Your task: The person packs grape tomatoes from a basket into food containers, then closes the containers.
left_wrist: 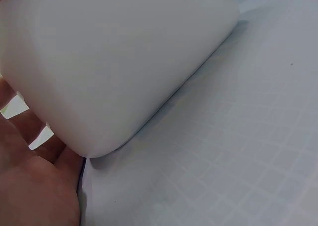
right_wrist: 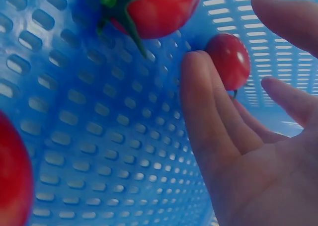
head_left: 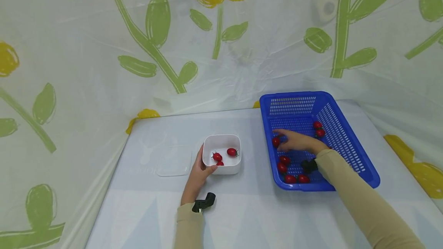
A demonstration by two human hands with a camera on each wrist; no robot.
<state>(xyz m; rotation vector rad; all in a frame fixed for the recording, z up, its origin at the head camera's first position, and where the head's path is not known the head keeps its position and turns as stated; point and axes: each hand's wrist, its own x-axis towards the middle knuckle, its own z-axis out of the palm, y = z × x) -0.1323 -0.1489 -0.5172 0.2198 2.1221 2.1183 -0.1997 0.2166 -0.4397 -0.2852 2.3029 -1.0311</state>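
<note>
A white square container (head_left: 226, 170) with 3 cherry tomatoes (head_left: 232, 152) in it stands on the table. My left hand (head_left: 198, 176) grips its near left corner, thumb over the front rim and fingers along the side. Inside the blue basket (head_left: 304, 188), my right hand (head_left: 299, 142) reaches toward the left wall, fingers spread around a cherry tomato (head_left: 275, 142). In the right wrist view that tomato (right_wrist: 229, 62) sits right at the fingertips, with thumb and fingers apart. Several more cherry tomatoes (head_left: 282, 168) lie along the basket's near left side.
A clear flat lid (head_left: 174, 162) lies on the table left of the container. Two cherry tomatoes (head_left: 319, 130) rest by the basket's right wall. Behind the table hangs a white sheet (head_left: 249, 72) with printed flowers. Each wrist wears a black camera mount (head_left: 204, 202).
</note>
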